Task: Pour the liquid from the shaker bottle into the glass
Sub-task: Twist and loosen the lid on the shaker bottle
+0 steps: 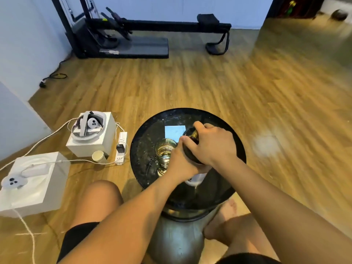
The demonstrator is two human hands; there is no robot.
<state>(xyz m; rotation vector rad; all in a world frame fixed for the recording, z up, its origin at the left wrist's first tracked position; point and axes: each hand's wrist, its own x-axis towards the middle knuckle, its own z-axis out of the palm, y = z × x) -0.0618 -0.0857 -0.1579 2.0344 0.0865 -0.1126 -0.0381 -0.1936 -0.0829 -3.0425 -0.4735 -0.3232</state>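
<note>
Black shorts (76, 239) cover the person's thighs at the near edge, with bare knees on either side of a grey pedestal (177, 237) that carries a round, dark, glossy surface (144, 147).

Over the middle of that surface both hands hold the shaker bottle (191, 156), a dark bottle with a white base at its near end. The left hand (182, 164) comes in from the near left and wraps around the body of the bottle, with the thumb pointing up toward the top. The right hand (211, 143) comes in from the near right and sits over the lid, fingers curled down around it. A bit of gold shows at the lid between the two hands. I cannot tell whether the bottle is upright or leaning.

Just left of the bottle, the glass (164, 149) stands on the surface, clear and shiny, its near side partly hidden by the left hand. I cannot tell whether it holds any liquid. Beyond it lies a pale blue square (175, 132).

On the wooden floor (190, 82) to the left sit two white boxes: the nearer one (38, 187) has a white controller (12, 182) on it, the farther one (91, 141) carries a headset (88, 124). A paper cup (98, 156) and a power strip (122, 147) lie between the boxes and the surface.

Far off, against the wall, stands a black exercise machine (152, 25).
</note>
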